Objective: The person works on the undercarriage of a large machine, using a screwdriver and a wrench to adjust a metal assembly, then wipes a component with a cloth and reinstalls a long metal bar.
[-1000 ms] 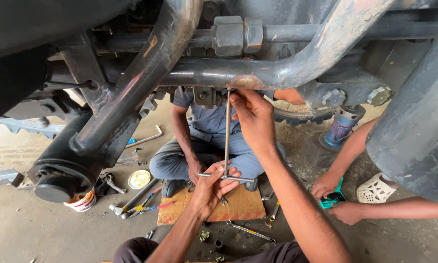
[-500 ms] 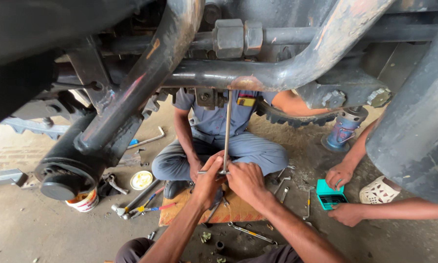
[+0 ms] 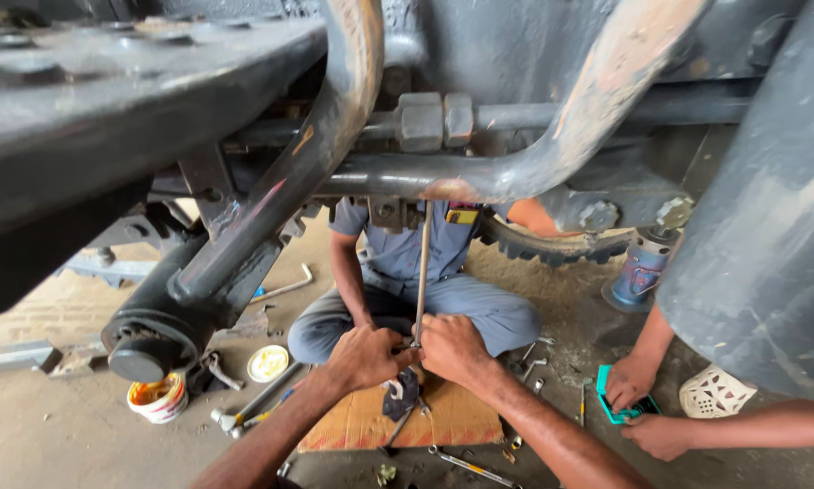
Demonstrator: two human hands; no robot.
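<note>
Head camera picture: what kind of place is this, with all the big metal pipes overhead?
Probably a vehicle repair yard, seen from beneath a heavy truck: axle tube overhead, wrenches on the dirt floor, a grease tub, and both hands gripping a long T-handle wrench.

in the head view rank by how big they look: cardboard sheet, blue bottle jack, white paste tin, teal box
1. cardboard sheet
2. blue bottle jack
3. teal box and white paste tin: look alike, and a hand partly hides the box, so unranked.
</note>
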